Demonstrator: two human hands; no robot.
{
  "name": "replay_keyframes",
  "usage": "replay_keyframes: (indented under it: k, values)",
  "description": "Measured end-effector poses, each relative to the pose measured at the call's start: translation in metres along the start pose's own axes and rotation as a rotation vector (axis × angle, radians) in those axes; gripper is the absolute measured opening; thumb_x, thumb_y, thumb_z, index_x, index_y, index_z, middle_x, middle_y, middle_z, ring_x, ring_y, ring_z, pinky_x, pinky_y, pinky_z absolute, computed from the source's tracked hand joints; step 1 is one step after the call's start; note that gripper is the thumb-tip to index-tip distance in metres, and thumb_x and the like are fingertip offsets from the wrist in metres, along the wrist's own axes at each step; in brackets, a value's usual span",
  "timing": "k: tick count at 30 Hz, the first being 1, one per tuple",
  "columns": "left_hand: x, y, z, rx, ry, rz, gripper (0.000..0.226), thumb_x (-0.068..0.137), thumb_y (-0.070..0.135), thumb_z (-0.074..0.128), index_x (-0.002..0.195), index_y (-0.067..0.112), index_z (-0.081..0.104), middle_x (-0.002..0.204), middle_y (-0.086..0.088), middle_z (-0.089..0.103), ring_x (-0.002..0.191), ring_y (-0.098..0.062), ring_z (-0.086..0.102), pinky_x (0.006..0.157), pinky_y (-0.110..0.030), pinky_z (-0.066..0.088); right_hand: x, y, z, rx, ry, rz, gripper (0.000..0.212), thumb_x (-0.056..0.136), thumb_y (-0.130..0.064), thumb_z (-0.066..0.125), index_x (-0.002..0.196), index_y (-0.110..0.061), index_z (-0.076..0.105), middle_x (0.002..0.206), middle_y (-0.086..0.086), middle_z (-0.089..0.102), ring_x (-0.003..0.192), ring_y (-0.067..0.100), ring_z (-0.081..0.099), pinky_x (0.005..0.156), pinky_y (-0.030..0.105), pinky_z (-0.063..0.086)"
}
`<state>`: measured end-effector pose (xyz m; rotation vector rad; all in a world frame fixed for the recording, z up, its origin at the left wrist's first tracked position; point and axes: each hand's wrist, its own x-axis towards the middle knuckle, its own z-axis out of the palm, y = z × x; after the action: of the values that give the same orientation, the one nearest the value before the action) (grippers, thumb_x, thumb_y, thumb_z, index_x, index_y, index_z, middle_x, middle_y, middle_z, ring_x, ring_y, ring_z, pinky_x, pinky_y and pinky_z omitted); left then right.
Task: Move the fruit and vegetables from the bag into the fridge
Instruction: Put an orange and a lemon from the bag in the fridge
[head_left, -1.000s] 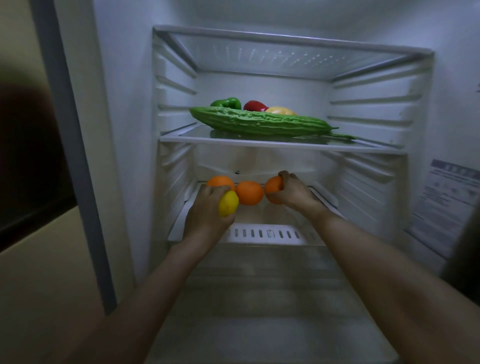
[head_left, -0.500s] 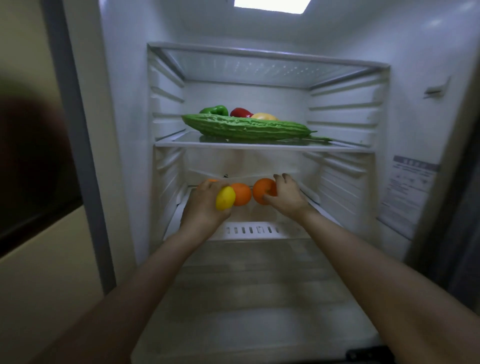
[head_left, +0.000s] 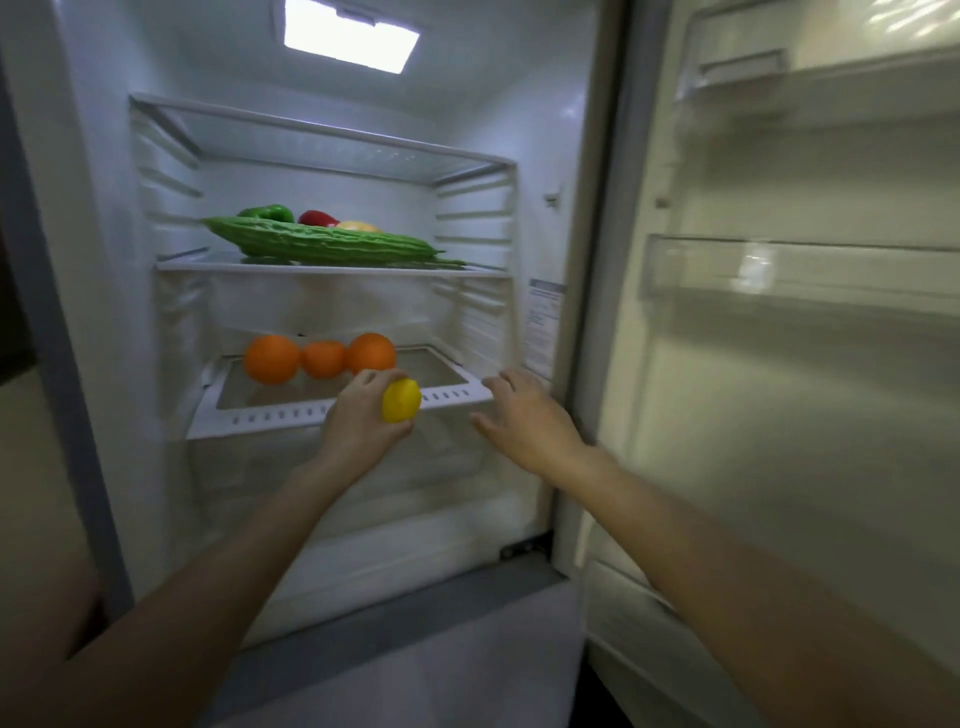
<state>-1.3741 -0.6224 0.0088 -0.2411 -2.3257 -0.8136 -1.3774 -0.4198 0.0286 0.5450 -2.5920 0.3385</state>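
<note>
- Nearest the viewer, in front of the lower shelf: left hand (head_left: 361, 418), fingers and thumb curled round a lemon (head_left: 401, 399). The fruit sits at the fingertip end of the grasp and is held off the shelf, probably so it can be set down without re-gripping.
- Beside it, to its right: right hand (head_left: 524, 415), empty, fingers loosely spread and pointing inward. It hovers at the right front corner of the lower shelf (head_left: 311, 413) and carries nothing; whether it touches the rim cannot be told.
- Just beyond both hands: the lower shelf, white-framed with a slotted front lip, its right half bare. That free patch lies directly behind the lemon, so it is the likely landing spot.
- Beyond and left of the left hand: three oranges (head_left: 323, 357) in a touching row toward the back left of the shelf. Packed together like this, they should be less inclined to roll.
- Above and further in from the hands: upper shelf (head_left: 332, 269) bearing a bitter gourd (head_left: 322, 243) laid lengthwise along the front edge, as its length requires.
- Behind the gourd: green pepper (head_left: 267, 213), red pepper (head_left: 318, 218) and a yellow item (head_left: 358, 226), partly hidden.
- Far right of the right hand: open fridge door (head_left: 779, 312) with its racks. The bag is not in view.
</note>
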Motion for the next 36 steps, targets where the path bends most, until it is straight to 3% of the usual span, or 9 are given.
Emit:
replay_keyframes:
  k: [8, 11, 18, 27, 32, 36]
  values:
    - [-0.065, 0.105, 0.041, -0.202, -0.184, 0.171, 0.056, 0.068, 0.005, 0.076, 0.121, 0.009, 0.058, 0.119, -0.016, 0.056, 0.108, -0.031, 0.054, 0.085, -0.025, 0.036, -0.14, 0.029, -0.054, -0.06, 0.037, 0.137, 0.048, 0.09, -0.033, 0.056, 0.128, -0.003, 0.05, 0.128, 0.02, 0.05, 0.124, 0.033, 0.042, 0.106, 0.039, 0.031]
    - [-0.093, 0.139, 0.059, -0.237, -0.234, 0.233, 0.054, 0.07, 0.012, 0.077, 0.121, 0.014, 0.059, 0.117, -0.013, 0.057, 0.104, -0.031, 0.056, 0.082, -0.027, 0.039, -0.195, 0.038, -0.076, -0.116, 0.044, 0.225, 0.05, 0.093, -0.034, 0.051, 0.136, -0.009, 0.043, 0.14, 0.014, 0.042, 0.132, 0.027, 0.032, 0.107, 0.033, 0.024]
    - [-0.117, 0.189, 0.094, -0.277, -0.395, 0.352, 0.061, 0.07, 0.021, 0.079, 0.126, 0.019, 0.054, 0.119, -0.009, 0.056, 0.105, -0.029, 0.055, 0.086, -0.037, 0.045, -0.283, 0.062, -0.125, -0.234, 0.03, 0.438, 0.049, 0.096, -0.04, 0.043, 0.139, -0.016, 0.038, 0.144, 0.005, 0.038, 0.136, 0.019, 0.027, 0.105, 0.032, 0.03]
    - [-0.102, 0.232, 0.129, -0.283, -0.738, 0.608, 0.062, 0.068, 0.019, 0.08, 0.125, 0.02, 0.054, 0.125, -0.005, 0.056, 0.112, -0.022, 0.051, 0.091, -0.028, 0.038, -0.327, 0.082, -0.149, -0.28, 0.088, 0.62, 0.048, 0.096, -0.042, 0.042, 0.138, -0.018, 0.041, 0.144, 0.001, 0.04, 0.136, 0.017, 0.03, 0.105, 0.033, 0.033]
    - [-0.082, 0.225, 0.135, -0.186, -1.007, 0.708, 0.053, 0.07, 0.011, 0.079, 0.119, 0.016, 0.06, 0.12, -0.001, 0.06, 0.105, -0.01, 0.05, 0.074, -0.013, 0.034, -0.327, 0.089, -0.149, -0.282, 0.062, 0.64, 0.048, 0.096, -0.043, 0.042, 0.138, -0.021, 0.04, 0.143, 0.0, 0.04, 0.135, 0.017, 0.031, 0.104, 0.037, 0.037]
    - [-0.074, 0.219, 0.14, -0.11, -1.125, 0.773, 0.056, 0.069, 0.01, 0.08, 0.121, 0.013, 0.06, 0.121, -0.002, 0.058, 0.105, -0.012, 0.051, 0.075, -0.013, 0.033, -0.32, 0.094, -0.14, -0.243, 0.062, 0.637, 0.047, 0.095, -0.04, 0.045, 0.137, -0.018, 0.043, 0.14, 0.003, 0.043, 0.132, 0.019, 0.035, 0.104, 0.034, 0.035]
